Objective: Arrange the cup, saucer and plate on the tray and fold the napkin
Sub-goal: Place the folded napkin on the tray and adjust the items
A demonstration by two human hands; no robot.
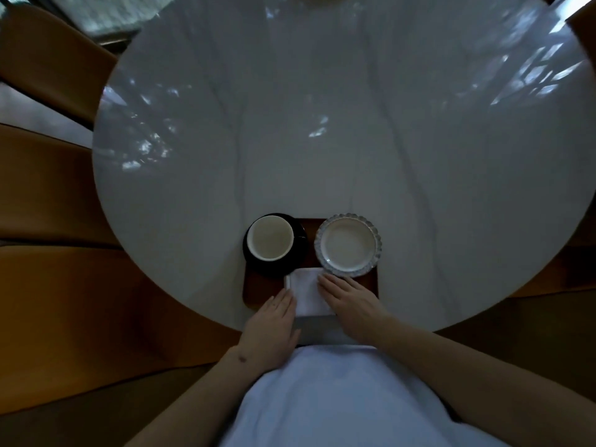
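A dark wooden tray (pixel 258 293) lies at the near edge of the round table. On its far left a cup (pixel 270 239), black outside and white inside, stands on a black saucer (pixel 298 253). At the tray's far right sits a white plate (pixel 349 245) with a scalloped rim. A white napkin (pixel 308 291), folded into a small rectangle, lies on the near middle of the tray. My left hand (pixel 274 321) rests flat along the napkin's left edge. My right hand (pixel 350 301) lies flat on its right edge, fingertips close to the plate.
The glossy grey marble table (pixel 322 140) stretches far beyond the tray. Brown wooden chairs (pixel 51 59) stand around it on the left and right. My light blue clothing (pixel 338 398) fills the bottom of the view.
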